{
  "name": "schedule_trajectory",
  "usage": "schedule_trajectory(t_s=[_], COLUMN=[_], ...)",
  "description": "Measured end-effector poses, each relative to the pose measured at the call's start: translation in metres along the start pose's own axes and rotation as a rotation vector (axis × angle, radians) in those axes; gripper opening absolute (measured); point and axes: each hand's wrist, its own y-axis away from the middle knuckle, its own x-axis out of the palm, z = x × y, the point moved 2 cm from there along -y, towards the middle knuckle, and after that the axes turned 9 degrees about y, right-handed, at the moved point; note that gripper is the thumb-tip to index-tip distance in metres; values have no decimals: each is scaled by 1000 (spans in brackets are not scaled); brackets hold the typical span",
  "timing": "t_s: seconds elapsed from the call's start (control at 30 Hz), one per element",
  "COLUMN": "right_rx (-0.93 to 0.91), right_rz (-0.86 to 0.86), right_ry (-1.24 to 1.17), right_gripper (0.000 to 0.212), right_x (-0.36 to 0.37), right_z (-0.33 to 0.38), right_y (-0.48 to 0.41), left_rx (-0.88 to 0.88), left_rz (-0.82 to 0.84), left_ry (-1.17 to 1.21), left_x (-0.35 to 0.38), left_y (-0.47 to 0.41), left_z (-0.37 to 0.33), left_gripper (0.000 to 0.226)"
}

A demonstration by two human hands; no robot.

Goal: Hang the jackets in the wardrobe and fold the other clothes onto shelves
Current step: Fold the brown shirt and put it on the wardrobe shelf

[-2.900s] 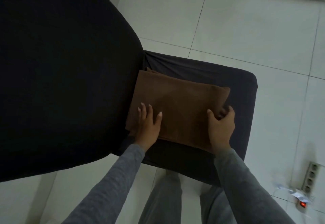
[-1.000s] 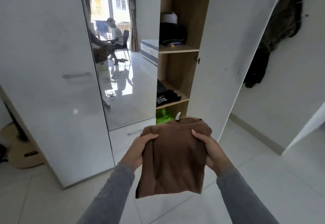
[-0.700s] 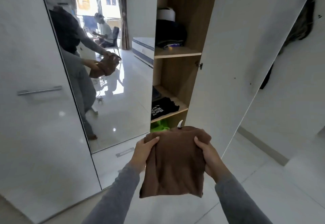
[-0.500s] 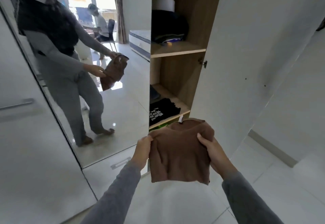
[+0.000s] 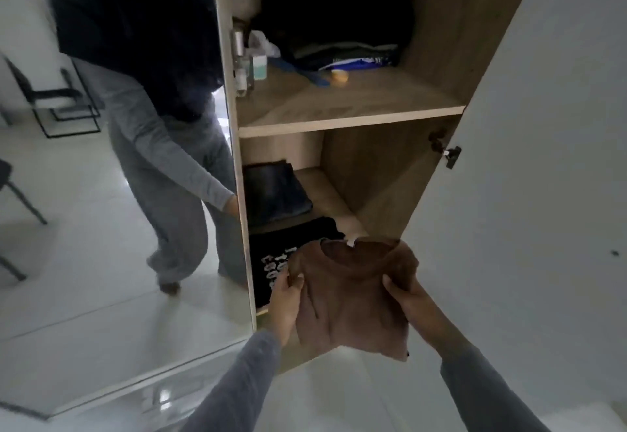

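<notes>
I hold a folded brown shirt (image 5: 353,295) in both hands, collar pointing toward the open wardrobe. My left hand (image 5: 283,299) grips its left edge and my right hand (image 5: 405,295) grips its right edge. The shirt hangs in the air just in front of the lower wooden shelf (image 5: 325,190). On that shelf lie a folded black printed shirt (image 5: 271,262) at the front and folded dark jeans (image 5: 271,190) behind it.
The upper shelf (image 5: 349,119) carries a stack of dark folded clothes (image 5: 342,34), a small bottle and a round tin. The white wardrobe door (image 5: 543,160) stands open on the right. A mirror door (image 5: 112,160) on the left reflects me.
I picked the folded brown shirt up from the dark seat, turned and walked to the wardrobe. Now I stand close, with the shirt lowered toward the lower shelf.
</notes>
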Motion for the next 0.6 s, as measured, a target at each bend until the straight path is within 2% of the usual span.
schedule_trajectory(t_s=[0.13,0.23,0.3,0.37,0.43,0.5,0.57,0.6], right_rx=[29,88,102,86,108,189,354,444], right_rz=[33,-1,-55,-114,-173,-196,-194,-195], right_ry=[-122,-135,-200,-310,-374,-480,-551,-545], right_gripper=[43,66,42,35,35,36,38,31], right_x=[1,18,36,51,65,80,94,100], right_z=[-19,-37,-44,-50,-62,-86,-110,-124], right_y=[-69,-97,-117,-143,-176,-209,-231,-238], left_rx=[50,144,165,158,205,286,218,123], left_rz=[-88,-150,-112,-106,-163,-216,-244,-265], left_ry=[-82,-255,-386,-532,-665,-924,-1066,-1053], left_x=[21,26,34,46,55,55,38,24], left_y=[-67,-116,-163,-216,-254,-280,-287,-284], left_z=[-19,-47,-67,-83,-88,-76,-44,-20], left_gripper=[36,37,26,20,29,35,53,60])
